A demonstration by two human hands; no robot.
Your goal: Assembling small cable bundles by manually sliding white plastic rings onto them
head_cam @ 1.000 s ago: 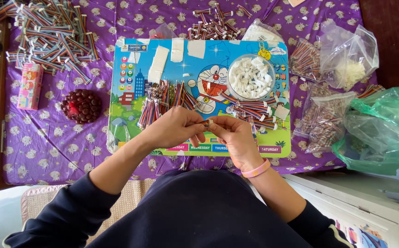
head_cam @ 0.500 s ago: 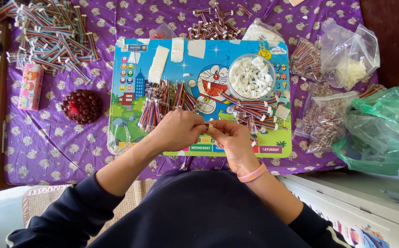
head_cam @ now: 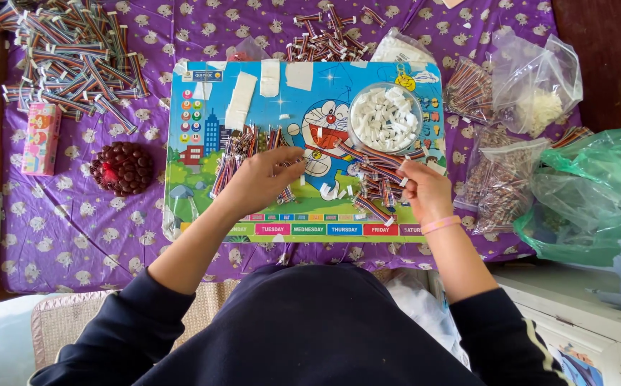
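My left hand (head_cam: pixel 259 180) lies over a pile of rainbow ribbon cables (head_cam: pixel 233 154) on the left half of a cartoon picture board (head_cam: pixel 203 207), its fingers spread and resting on the cables. At the right pile of short ribbon cables (head_cam: pixel 371 187), my right hand (head_cam: pixel 423 190) has its fingers pinched on one cable end. A pink band circles that wrist. Just beyond the right hand stands a clear bowl of small white connectors (head_cam: pixel 385 118). White strips (head_cam: pixel 240 100) lie on the board's far left part.
A purple patterned cloth (head_cam: pixel 75 229) covers the table. A large heap of ribbon cables (head_cam: pixel 75 57) sits far left and a smaller one (head_cam: pixel 325 39) at the far edge. There is also a pink box (head_cam: pixel 40 138), a dark beaded round thing (head_cam: pixel 122 168), clear bags (head_cam: pixel 532 93) and a green bag (head_cam: pixel 596 193).
My hands were together at the board's near middle. They have parted: the left went to the left cable pile, the right to the right pile.
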